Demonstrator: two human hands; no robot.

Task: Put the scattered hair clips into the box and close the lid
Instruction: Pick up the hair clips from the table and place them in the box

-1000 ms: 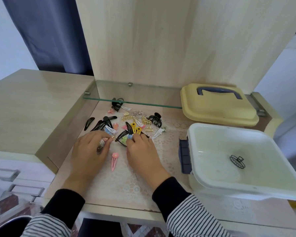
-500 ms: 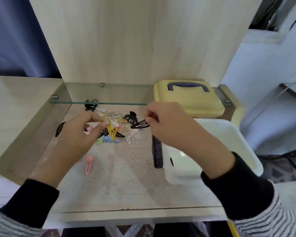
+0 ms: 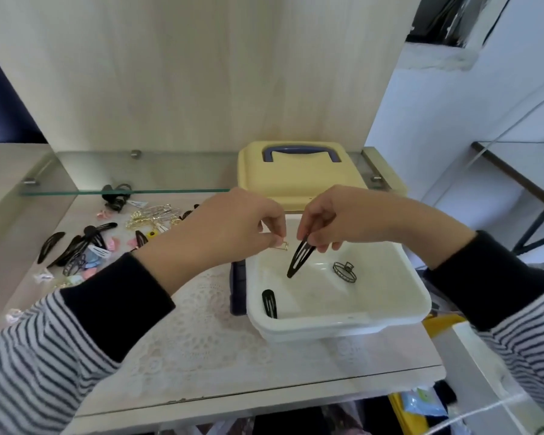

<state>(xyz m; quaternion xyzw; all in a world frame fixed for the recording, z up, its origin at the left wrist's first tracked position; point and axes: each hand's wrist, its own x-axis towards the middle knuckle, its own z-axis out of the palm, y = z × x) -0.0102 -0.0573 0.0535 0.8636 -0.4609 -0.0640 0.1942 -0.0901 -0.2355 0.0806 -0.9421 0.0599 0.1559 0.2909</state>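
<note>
Two hands are hovering side by side over the white box (image 3: 333,321), wrists raised and fingers pointing down. The right hand (image 3: 346,221) is pinching a long black snap clip (image 3: 300,258) that is hanging into the box, while the left hand (image 3: 233,227) is pinching a small gold clip (image 3: 281,246) at the box's near-left rim. Half a second ago the left hand was back over the scattered pile (image 3: 107,243), and the right was just reaching the box. Another black clip (image 3: 269,303) and a black claw clip (image 3: 344,271) are lying inside. Behind them, the yellow lid (image 3: 296,183) is sitting off the box.
</note>
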